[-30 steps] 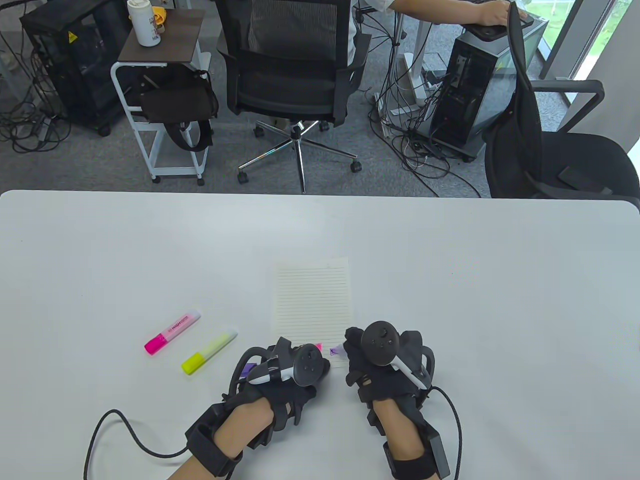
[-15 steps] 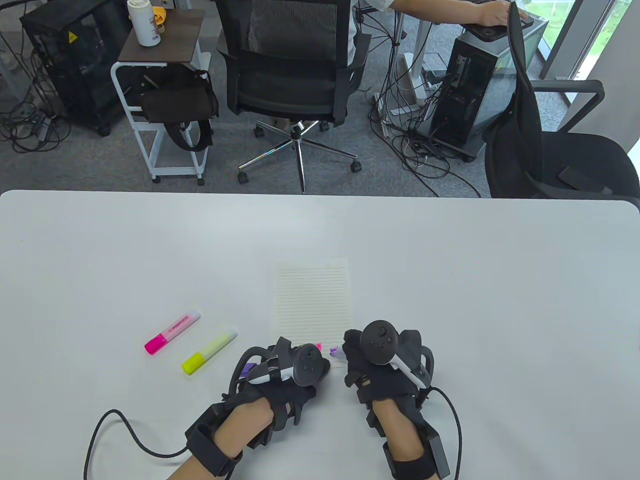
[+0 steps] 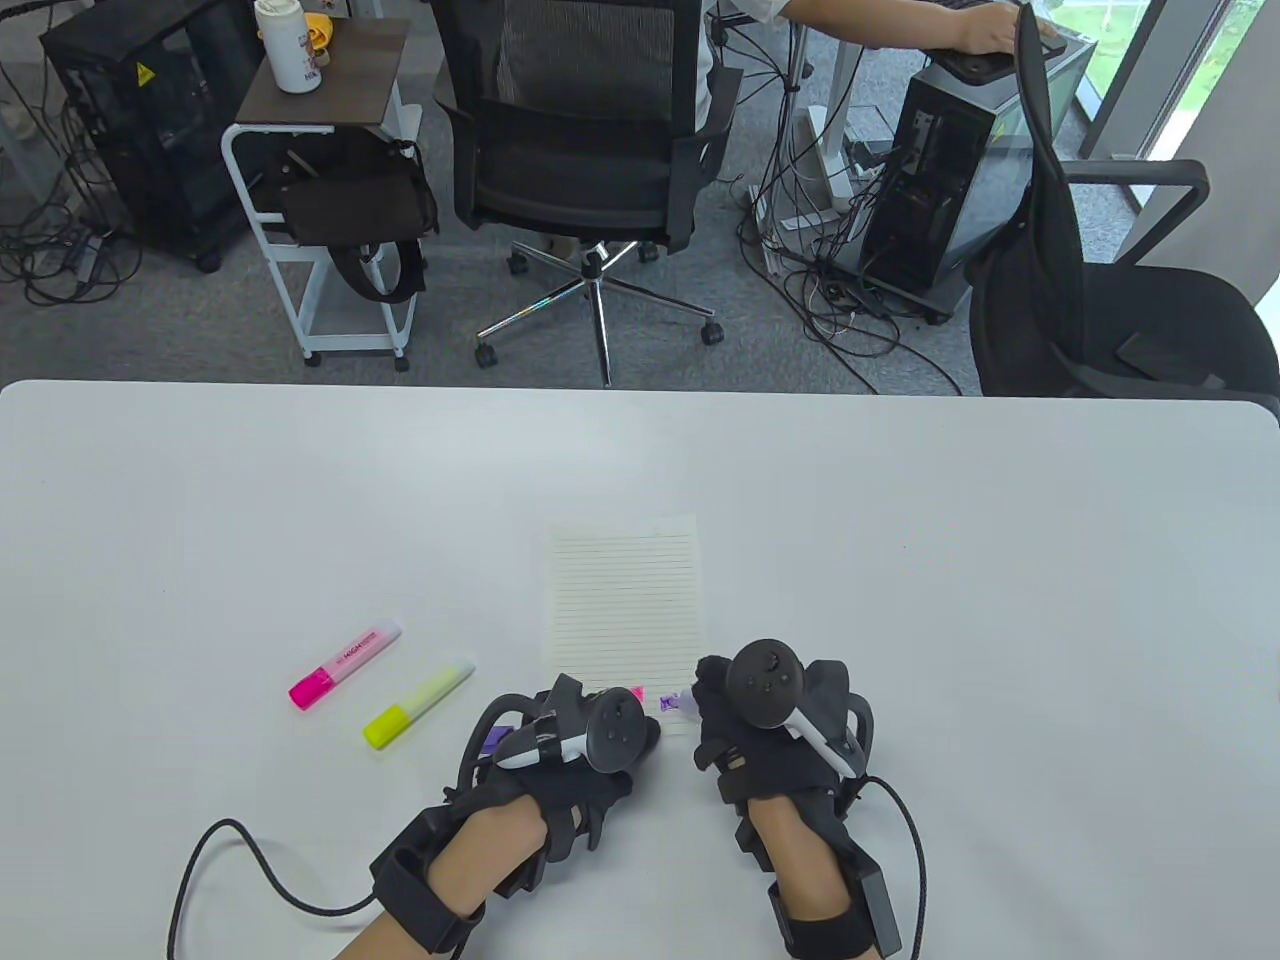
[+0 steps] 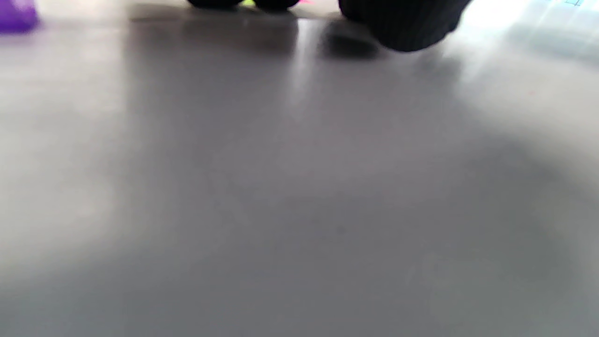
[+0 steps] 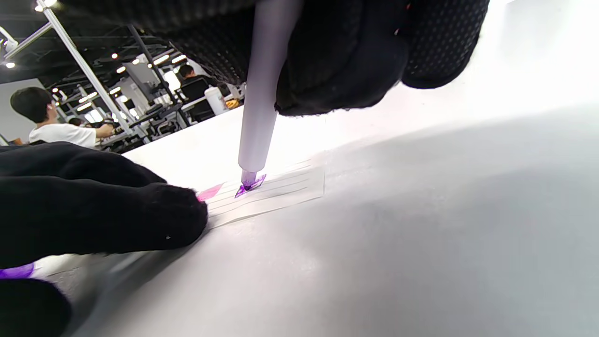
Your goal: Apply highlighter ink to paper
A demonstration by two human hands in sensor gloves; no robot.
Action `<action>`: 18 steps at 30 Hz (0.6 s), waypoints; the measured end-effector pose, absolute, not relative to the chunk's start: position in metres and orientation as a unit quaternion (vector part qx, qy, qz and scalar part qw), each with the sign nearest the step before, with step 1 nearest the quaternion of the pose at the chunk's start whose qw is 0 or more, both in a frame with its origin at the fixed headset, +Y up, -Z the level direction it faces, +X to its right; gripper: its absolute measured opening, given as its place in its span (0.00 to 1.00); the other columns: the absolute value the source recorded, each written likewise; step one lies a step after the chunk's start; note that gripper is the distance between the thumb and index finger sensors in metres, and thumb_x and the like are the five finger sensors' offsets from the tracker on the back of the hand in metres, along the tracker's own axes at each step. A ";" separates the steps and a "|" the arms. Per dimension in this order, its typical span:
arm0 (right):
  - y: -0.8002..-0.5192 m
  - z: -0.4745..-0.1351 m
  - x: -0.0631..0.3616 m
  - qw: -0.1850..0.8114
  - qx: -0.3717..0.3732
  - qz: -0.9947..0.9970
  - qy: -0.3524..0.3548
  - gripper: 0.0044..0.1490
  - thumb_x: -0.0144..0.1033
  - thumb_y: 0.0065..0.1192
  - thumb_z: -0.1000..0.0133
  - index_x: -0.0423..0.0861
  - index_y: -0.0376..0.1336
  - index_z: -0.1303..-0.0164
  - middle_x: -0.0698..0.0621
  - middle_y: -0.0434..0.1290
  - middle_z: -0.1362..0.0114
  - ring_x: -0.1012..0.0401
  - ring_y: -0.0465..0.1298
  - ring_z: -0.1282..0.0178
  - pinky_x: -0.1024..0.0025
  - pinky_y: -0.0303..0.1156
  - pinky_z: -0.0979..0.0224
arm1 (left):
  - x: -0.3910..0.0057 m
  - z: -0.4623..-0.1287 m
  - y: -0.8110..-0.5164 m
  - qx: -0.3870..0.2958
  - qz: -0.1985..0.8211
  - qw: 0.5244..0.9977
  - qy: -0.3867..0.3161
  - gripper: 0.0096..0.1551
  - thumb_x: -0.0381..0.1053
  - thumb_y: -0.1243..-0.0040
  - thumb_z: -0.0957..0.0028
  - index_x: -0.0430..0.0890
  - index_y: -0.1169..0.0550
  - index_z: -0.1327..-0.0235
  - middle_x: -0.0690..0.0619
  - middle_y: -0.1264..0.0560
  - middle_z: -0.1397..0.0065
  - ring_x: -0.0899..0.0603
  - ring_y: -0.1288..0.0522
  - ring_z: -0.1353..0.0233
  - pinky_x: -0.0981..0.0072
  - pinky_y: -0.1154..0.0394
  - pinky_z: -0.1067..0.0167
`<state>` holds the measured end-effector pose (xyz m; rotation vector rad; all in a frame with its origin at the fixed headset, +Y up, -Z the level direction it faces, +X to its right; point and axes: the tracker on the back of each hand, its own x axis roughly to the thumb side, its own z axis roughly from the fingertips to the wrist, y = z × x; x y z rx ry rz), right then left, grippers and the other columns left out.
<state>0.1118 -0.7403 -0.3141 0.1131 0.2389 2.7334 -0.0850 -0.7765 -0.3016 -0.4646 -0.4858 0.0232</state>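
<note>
A lined sheet of paper (image 3: pixel 625 600) lies on the white table (image 3: pixel 900 500). My right hand (image 3: pixel 740 720) grips an uncapped purple highlighter (image 5: pixel 259 107), its tip pressed on the paper's near edge where a purple mark (image 5: pixel 252 185) shows beside a pink mark (image 5: pixel 209 192). My left hand (image 3: pixel 590 735) rests on the paper's near left corner; its fingers (image 5: pixel 117 206) press there. A purple cap (image 3: pixel 494 741) shows at my left hand, also in the left wrist view (image 4: pixel 16 16); whether the hand holds it I cannot tell.
A pink highlighter (image 3: pixel 345 663) and a yellow highlighter (image 3: pixel 418 703) lie capped on the table left of the paper. Office chairs (image 3: pixel 590 150), a cart (image 3: pixel 320 200) and computer towers stand beyond the far edge.
My right hand has shifted slightly right with the highlighter tip on the paper, and the purple mark has grown a little. The left hand has not moved.
</note>
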 end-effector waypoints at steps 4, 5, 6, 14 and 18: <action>-0.742 -0.313 0.112 0.190 0.032 0.979 0.062 0.22 0.43 0.62 0.33 0.50 0.66 0.30 0.45 0.78 0.40 0.51 0.79 0.56 0.43 0.69 0.29 | -0.085 -0.302 -0.777 -0.228 0.011 0.944 -0.238 0.38 0.60 0.46 0.49 0.66 0.43 0.24 0.52 0.52 0.19 0.37 0.47 0.23 0.32 0.51 0.26; -0.742 -0.314 0.113 0.187 0.032 0.980 0.058 0.22 0.43 0.62 0.33 0.50 0.66 0.30 0.45 0.78 0.40 0.51 0.79 0.56 0.43 0.69 0.29 | -0.085 -0.302 -0.777 -0.228 0.011 0.944 -0.238 0.38 0.60 0.46 0.49 0.66 0.43 0.24 0.52 0.52 0.19 0.37 0.47 0.23 0.32 0.51 0.26; -0.742 -0.315 0.114 0.194 0.031 0.978 0.067 0.22 0.43 0.62 0.33 0.50 0.66 0.29 0.45 0.78 0.40 0.51 0.79 0.55 0.43 0.69 0.29 | -0.085 -0.302 -0.777 -0.228 0.011 0.944 -0.238 0.38 0.60 0.46 0.49 0.66 0.43 0.24 0.52 0.52 0.19 0.37 0.47 0.23 0.32 0.51 0.26; -0.741 -0.313 0.113 0.191 0.029 0.979 0.061 0.22 0.43 0.62 0.33 0.50 0.66 0.30 0.45 0.78 0.40 0.51 0.79 0.56 0.43 0.69 0.29 | -0.085 -0.302 -0.777 -0.228 0.011 0.944 -0.238 0.38 0.60 0.46 0.49 0.66 0.43 0.24 0.52 0.52 0.19 0.37 0.47 0.23 0.32 0.51 0.26; -0.742 -0.315 0.114 0.193 0.026 0.979 0.066 0.22 0.43 0.62 0.33 0.50 0.66 0.30 0.45 0.78 0.41 0.51 0.79 0.57 0.43 0.70 0.29 | -0.085 -0.302 -0.777 -0.228 0.011 0.944 -0.238 0.38 0.60 0.46 0.49 0.66 0.43 0.24 0.52 0.52 0.19 0.37 0.47 0.23 0.32 0.51 0.26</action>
